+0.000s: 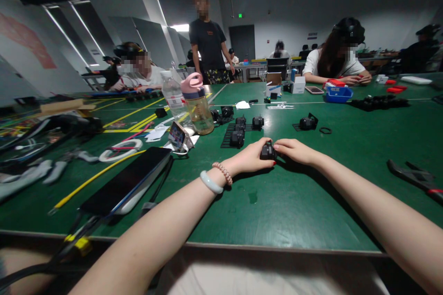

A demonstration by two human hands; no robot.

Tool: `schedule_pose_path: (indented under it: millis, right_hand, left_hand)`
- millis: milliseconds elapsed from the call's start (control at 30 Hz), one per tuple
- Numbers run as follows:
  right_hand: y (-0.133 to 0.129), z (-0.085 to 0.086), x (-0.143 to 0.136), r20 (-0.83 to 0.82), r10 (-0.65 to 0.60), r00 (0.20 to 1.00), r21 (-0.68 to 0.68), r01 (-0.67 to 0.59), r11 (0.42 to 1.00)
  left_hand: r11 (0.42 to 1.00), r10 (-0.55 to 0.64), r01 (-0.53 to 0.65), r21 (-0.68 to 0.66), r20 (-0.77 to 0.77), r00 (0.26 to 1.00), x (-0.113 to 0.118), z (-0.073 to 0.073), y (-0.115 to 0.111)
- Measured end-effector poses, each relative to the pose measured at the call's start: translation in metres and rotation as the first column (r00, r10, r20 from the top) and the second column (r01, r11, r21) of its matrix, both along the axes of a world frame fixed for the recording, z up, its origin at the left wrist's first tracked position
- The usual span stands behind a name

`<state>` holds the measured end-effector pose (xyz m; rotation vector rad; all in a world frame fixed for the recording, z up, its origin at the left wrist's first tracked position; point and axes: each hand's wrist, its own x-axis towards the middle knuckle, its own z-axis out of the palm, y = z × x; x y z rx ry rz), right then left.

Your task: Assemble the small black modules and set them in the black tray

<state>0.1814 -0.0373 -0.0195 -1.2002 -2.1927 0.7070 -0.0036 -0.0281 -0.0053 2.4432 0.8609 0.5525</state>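
Pale cloth [270, 272] over the person's lap lies nearest, below the front edge of a green tabletop [294, 221], and two bare forearms reach in over that edge. On the left wrist sit a pale bangle [211, 183] and a coiled band [223, 173]. The left hand [254, 156] is closed around a small black camera-shaped unit [267, 151], thumb and fingers on opposite sides of its body. The right hand [294, 151] has its fingertips on the unit's right end; its thumb is hidden, so I cannot tell whether it grips or merely rests there. The unit is at mid-table, between the two hands.

Just beyond the left hand stand similar black units [237, 138], some on slatted black frames. Beyond the right hand are another black unit with a raised flap [308, 122] and, just beside it, a black ring [326, 130]. Pliers [415, 177] with red on the handle lie near the right edge. To the left are a pink-lidded bottle [200, 113], a clear plastic bottle [172, 94], a dark-screened slab [128, 179] and a yellow cable [100, 179]. Farther back, a blue bin [338, 94] holds red pieces, near a seated co-worker in white [320, 64]. Another person in a dark T-shirt [207, 39] stands behind the table.
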Motion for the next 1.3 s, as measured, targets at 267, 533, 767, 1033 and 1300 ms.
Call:
schedule_pose_path:
  millis: [267, 533, 767, 1033, 1300]
  right_hand:
    - [-0.0007, 0.0006, 0.0, -0.009, -0.016, 1.0, -0.014, 0.016, 1.0]
    - [-0.0036, 0.0009, -0.0011, -0.055, -0.041, 0.998, -0.025, 0.04, 0.999]
    - [-0.0028, 0.0009, -0.0012, -0.06, -0.029, 0.998, -0.034, 0.027, 0.999]
    - [-0.0028, 0.0013, -0.0012, -0.072, -0.04, 0.997, -0.05, 0.037, 0.998]
    - [-0.0039, -0.0031, 0.0025, -0.179, 0.104, 0.978, -0.088, -0.121, 0.989]
  left_hand:
    - [1.0, 0.014, -0.014, -0.01, -0.011, 1.0, 0.0017, 0.0021, -0.0023]
    - [0.999, 0.006, -0.006, -0.034, -0.002, 1.0, 0.0022, 0.0053, -0.0048]
    - [0.999, 0.014, -0.013, -0.045, 0.002, 1.0, 0.0032, 0.0072, -0.0064]
    - [1.0, 0.006, -0.007, -0.029, -0.022, 1.0, 0.0018, 0.0064, -0.0054]
    - [0.998, -0.003, 0.003, -0.057, 0.002, 1.0, 0.0023, 0.0072, -0.0048]
